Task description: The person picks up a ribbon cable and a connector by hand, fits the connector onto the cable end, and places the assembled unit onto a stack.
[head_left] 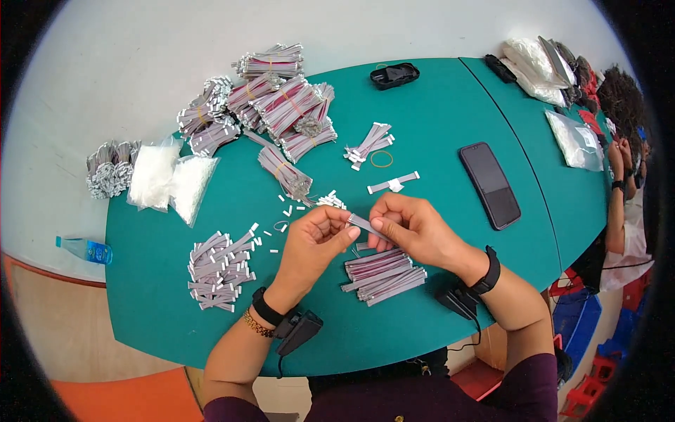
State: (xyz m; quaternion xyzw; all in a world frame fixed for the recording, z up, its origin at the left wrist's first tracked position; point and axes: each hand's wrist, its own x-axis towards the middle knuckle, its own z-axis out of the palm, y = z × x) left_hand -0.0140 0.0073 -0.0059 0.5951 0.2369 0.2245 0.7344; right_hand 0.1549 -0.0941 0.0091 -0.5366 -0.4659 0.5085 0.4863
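Observation:
Near the middle of the green table, my left hand [316, 243] and my right hand [416, 226] hold one short grey flat ribbon cable [363, 224] between them. My left fingertips pinch its end, where a small white connector seems to sit. The right thumb and index finger grip the cable farther along, and that part is hidden. Below my right hand lies a stack of grey and purple ribbon cables [385, 276]. Loose white connectors [330, 200] are scattered just beyond my left hand. To its left is a pile of ribbon cables with white ends [221, 271].
Banded cable bundles [288, 109] are heaped at the back left, beside bags of white parts [156, 172]. A bottle [84, 250] lies at the left edge. A phone [490, 185], a rubber band [382, 159] and a black case [394, 75] lie farther off. Another person's hand [619, 156] shows at far right.

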